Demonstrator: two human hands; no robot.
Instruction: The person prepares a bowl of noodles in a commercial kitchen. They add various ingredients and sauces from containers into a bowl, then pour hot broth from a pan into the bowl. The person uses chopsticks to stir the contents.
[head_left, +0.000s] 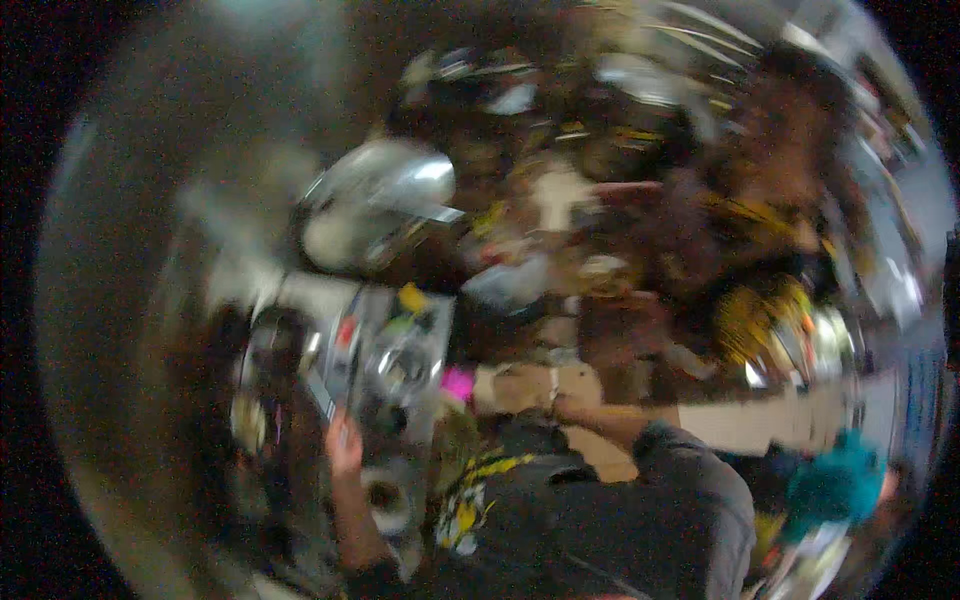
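Motion blur covers the whole view. On the left, my left hand (344, 444) reaches forward over the edge of a grey work surface (439, 315). Its fingertips meet the end of a narrow, pale grey strip (320, 391); whether they grip it cannot be made out. My right forearm crosses in front of my dark shirt, and my right hand (559, 409) is close to my waist. Beside it lies a tan, flat, cardboard-like piece (517, 386). The fingers of that hand are too smeared to read. A bright pink object (457, 383) is between the two hands.
Clear plastic-like items (401, 367) and a yellow piece (412, 298) rest on the grey surface. A large shiny metal-looking form (382, 202) stands beyond. Blurred clutter fills the far side. At right, someone in a teal top (836, 480) is close by.
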